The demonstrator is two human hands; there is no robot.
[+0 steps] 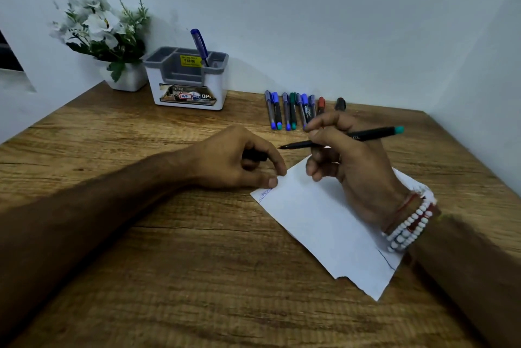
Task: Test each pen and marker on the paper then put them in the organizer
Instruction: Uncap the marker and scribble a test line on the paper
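My right hand (349, 161) grips an uncapped black pen (363, 136) with a teal end, its tip pointing left just above the white paper (318, 220). My left hand (239, 158) holds the pen's black cap (255, 156) in curled fingers, and its thumb touches the paper's left corner. The paper carries a small blue scribble near that corner and a line at its near right. A row of several pens and markers (293, 110) lies on the desk behind my right hand. The white and grey organizer (187, 79) stands at the back with one blue pen (199, 46) upright in it.
A white pot of artificial white flowers (101, 34) stands left of the organizer against the wall. The wooden desk (169, 263) sits in a corner, with walls at the back and at the right.
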